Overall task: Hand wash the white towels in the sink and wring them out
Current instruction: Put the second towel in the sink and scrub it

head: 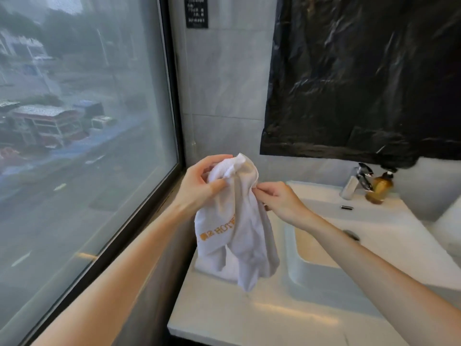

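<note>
Above the counter (249,318), left of the sink (374,233), a white towel (237,233) hangs bunched. Left hand (199,186) grips its top, fingers curled around the fabric. Right hand (279,198) pinches its right edge. Tap (356,181) and bottle (380,187) stand behind the sink.

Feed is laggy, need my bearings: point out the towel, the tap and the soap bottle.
towel (239,221), head view, middle of the hanging cloth
tap (352,184), head view, chrome upright body
soap bottle (380,191), head view, amber body
</note>
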Motion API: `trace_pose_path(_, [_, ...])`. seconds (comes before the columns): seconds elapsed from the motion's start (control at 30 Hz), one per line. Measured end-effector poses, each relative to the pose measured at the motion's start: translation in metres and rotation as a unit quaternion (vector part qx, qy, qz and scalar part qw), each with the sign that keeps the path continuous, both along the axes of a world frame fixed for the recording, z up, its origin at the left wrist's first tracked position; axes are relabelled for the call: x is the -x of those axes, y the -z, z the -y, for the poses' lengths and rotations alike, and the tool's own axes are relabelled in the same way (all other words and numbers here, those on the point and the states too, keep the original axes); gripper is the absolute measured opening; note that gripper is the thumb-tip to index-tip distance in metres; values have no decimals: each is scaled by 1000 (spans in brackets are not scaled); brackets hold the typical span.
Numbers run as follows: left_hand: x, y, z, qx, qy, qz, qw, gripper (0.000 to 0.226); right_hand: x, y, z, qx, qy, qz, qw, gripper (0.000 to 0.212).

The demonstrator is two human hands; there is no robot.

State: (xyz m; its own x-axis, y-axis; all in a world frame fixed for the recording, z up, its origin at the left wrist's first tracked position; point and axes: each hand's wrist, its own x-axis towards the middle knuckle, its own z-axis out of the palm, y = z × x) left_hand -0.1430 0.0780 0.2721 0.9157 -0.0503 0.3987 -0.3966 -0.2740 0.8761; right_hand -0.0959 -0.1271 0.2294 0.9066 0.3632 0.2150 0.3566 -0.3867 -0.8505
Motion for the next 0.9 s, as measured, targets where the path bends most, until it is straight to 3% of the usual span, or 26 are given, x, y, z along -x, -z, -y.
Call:
trace_pose_path(0.07, [-12, -14, 15, 11, 21, 4, 1000, 49, -1, -20, 20, 8, 45, 28, 999, 65])
trace_pose_path(0.2, [-37, -38, 61, -21, 78, 43, 996, 47, -7, -53, 68, 13, 148, 70, 986, 37])
trace_pose_path(0.3, [-51, -54, 104, -26, 114, 78, 990, 43, -13, -69, 107, 34, 213, 101, 971, 35])
trace_pose_path(0.53, [-103, -49, 197, 42, 175, 14, 984, 35, -41, -80, 213, 128, 331, 118, 927, 43])
trace_pose_path(0.67, [-134, -26, 247, 49, 156, 18, 986, 36, -58, -79, 273, 97, 376, 105, 916, 33])
trace_pose_path(0.8, [-164, -13, 283, -5, 117, 60, 991, 44, -75, -72, 321, 109, 372, 112, 915, 26])
trace_pose_path(0.9, [-182, -12, 303, -62, 87, 93, 990, 35, -84, -64, 348, 63, 375, 126, 916, 21])
